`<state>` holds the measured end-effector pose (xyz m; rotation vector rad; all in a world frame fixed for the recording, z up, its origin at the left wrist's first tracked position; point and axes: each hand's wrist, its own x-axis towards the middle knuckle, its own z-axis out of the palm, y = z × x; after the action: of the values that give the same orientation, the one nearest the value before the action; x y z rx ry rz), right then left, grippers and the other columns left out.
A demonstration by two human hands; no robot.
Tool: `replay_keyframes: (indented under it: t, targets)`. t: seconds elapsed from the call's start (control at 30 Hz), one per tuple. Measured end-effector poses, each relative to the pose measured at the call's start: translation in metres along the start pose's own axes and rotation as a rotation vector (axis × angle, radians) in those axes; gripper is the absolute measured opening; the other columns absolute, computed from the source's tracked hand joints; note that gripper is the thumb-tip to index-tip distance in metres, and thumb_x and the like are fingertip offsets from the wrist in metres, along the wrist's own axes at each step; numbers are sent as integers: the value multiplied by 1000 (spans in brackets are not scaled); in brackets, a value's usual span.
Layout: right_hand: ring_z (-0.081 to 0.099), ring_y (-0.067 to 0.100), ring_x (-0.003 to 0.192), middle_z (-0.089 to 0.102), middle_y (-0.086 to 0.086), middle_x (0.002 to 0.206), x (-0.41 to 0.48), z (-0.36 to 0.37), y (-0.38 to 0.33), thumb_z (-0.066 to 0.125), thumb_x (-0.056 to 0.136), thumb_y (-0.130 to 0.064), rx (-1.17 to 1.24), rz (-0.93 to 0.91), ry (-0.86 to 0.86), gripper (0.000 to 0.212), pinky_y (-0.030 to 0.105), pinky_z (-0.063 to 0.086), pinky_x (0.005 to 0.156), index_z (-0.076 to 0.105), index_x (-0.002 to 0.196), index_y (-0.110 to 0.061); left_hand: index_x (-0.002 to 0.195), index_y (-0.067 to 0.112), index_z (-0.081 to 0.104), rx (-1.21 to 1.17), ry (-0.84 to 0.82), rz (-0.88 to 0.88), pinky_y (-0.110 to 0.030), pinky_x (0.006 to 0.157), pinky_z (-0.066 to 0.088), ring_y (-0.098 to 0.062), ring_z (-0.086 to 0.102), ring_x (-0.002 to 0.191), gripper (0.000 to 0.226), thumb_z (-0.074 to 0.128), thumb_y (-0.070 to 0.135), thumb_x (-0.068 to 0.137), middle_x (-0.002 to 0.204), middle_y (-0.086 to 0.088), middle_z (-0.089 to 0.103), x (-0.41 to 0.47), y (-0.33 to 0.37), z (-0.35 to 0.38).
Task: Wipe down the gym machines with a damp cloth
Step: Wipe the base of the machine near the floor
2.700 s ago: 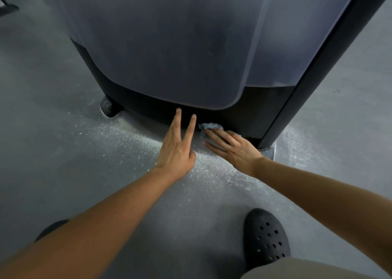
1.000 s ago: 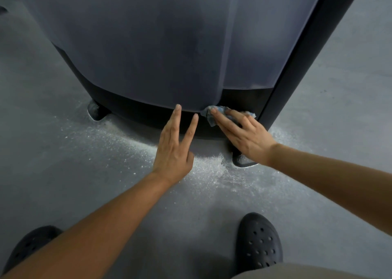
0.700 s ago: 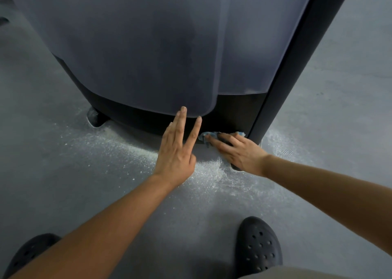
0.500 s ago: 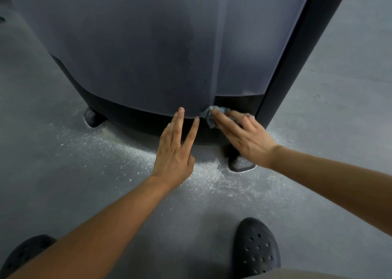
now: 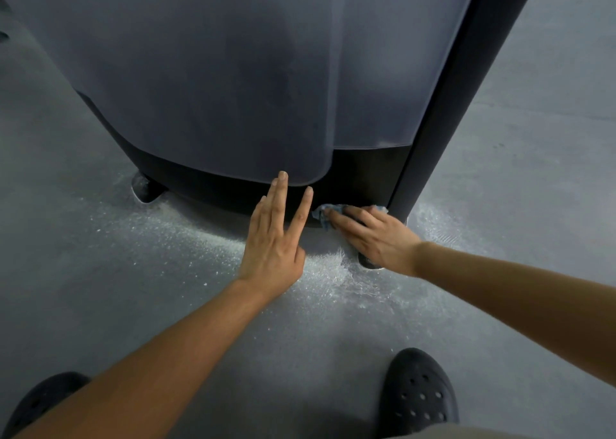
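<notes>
Pressing cloth (image 5: 320, 214) flat against machine (image 5: 233, 88) base with straight-fingered right hand (image 5: 376, 238); touching panel edge with left hand (image 5: 273, 238), fingers straight and spread.

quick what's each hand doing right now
Left hand: open, fingers straight, tips against the grey cover at its lower edge.
Right hand: open, flat fingers pressing the blue cloth on the machine's black base.

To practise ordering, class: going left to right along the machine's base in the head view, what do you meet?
Machine foot → left hand → cloth → right hand → black upright.
</notes>
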<state>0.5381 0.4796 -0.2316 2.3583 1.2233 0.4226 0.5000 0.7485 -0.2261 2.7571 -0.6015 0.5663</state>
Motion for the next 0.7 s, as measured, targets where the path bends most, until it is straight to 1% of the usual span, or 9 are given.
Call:
replay_keyframes:
  t: [0.1, 0.2, 0.3, 0.37, 0.4, 0.47, 0.53, 0.6, 0.7]
  targets:
    - [32, 42, 149, 11, 20, 175, -1, -23, 23, 50, 100, -2, 46, 79, 148, 72, 53, 45, 112, 20, 166, 0, 172, 14, 7, 0, -9, 19, -60, 130, 21, -37, -5, 166, 104, 65, 4, 86, 176, -23, -14, 1, 4, 1]
    - [40, 41, 143, 23, 21, 172, 4, -40, 37, 44, 106, 4, 109, 239, 384, 59, 52, 48, 108, 29, 163, 3, 172, 12, 9, -7, 0, 43, -58, 131, 18, -37, -4, 166, 99, 61, 5, 88, 176, -24, -11, 3, 9, 5]
    - [41, 41, 140, 27, 20, 167, 13, -35, 33, 39, 109, 3, 129, 319, 480, 51, 52, 49, 108, 36, 159, 5, 171, 11, 9, -6, 15, 17, -58, 131, 19, -38, -5, 165, 98, 61, 5, 88, 176, -25, -10, 4, 14, 9]
    - [41, 42, 138, 28, 20, 166, 10, -17, 24, 38, 107, 3, 89, 260, 439, 50, 53, 52, 101, 41, 158, 3, 171, 11, 8, -8, 5, 7, -58, 131, 20, -38, -6, 165, 100, 62, 6, 87, 176, -24, -12, 4, 15, 11]
    - [40, 43, 138, 27, 20, 166, 5, -5, 17, 39, 106, 2, 58, 193, 375, 51, 53, 53, 99, 43, 157, 1, 171, 10, 8, -6, 2, 8, -58, 131, 20, -38, -6, 165, 101, 64, 7, 87, 176, -23, -12, 4, 15, 12]
    - [36, 42, 142, 27, 19, 169, -6, 18, 1, 48, 103, -8, 19, 62, 215, 54, 52, 51, 103, 45, 158, -4, 171, 10, 8, 15, 9, 12, -58, 131, 20, -38, -5, 165, 102, 65, 6, 86, 176, -24, -11, 4, 14, 12]
    - [32, 41, 147, 25, 18, 171, -10, 32, -9, 56, 103, -19, -15, -8, 73, 61, 49, 46, 110, 42, 161, -8, 171, 10, 7, 43, 11, 8, -58, 131, 19, -38, -6, 165, 102, 65, 6, 87, 176, -24, -12, 4, 15, 13]
    - [32, 40, 148, 24, 17, 170, -7, 35, -10, 58, 103, -19, -42, -48, 5, 63, 48, 43, 114, 39, 162, -8, 172, 11, 5, 71, 2, 3, -59, 132, 15, -38, -8, 165, 103, 65, 8, 89, 176, -24, -14, 5, 17, 15]
    - [38, 40, 145, 34, 17, 163, 0, 28, -4, 59, 104, -16, -19, -104, -39, 59, 48, 44, 115, 40, 159, -4, 172, 12, 5, 101, 1, -3, -59, 132, 11, -39, -8, 165, 103, 65, 9, 88, 176, -25, -13, 6, 19, 18]
